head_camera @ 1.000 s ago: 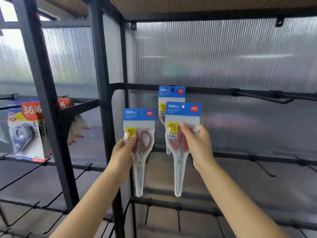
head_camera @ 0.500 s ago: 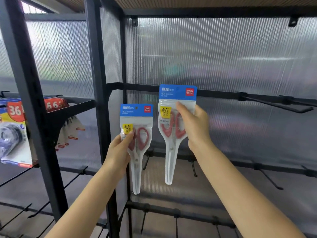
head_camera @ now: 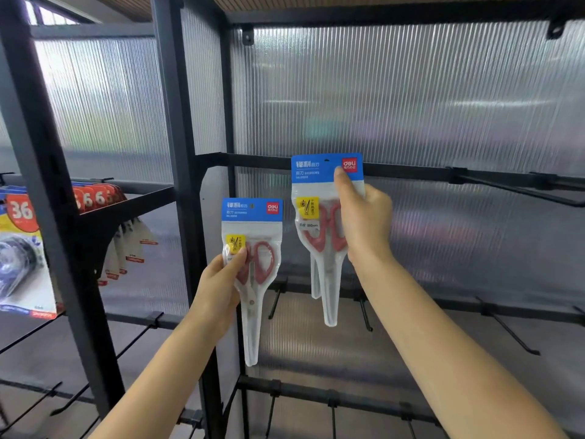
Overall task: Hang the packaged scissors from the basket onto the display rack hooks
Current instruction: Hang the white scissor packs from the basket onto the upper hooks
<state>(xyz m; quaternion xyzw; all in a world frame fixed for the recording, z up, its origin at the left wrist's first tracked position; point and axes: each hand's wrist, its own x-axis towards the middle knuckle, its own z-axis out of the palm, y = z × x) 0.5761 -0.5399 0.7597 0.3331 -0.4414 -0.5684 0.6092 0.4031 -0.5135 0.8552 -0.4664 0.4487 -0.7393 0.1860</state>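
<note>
Red scissors in a clear pack with a blue top point(head_camera: 326, 217) go up to the black rack bar point(head_camera: 411, 171), held by the right hand point(head_camera: 364, 223) so its hole meets a hook; the left hand point(head_camera: 221, 280) holds another pack point(head_camera: 253, 248), waiting.

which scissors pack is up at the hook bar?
The pack in the right hand: its blue header overlaps the black crossbar. The pack in the left hand sits lower, its header below that bar.

Two upright red-handled scissors packs, blue headers: higher pack point(head_camera: 323, 217) at crossbar point(head_camera: 411, 172), lower pack point(head_camera: 253, 264) left
</note>
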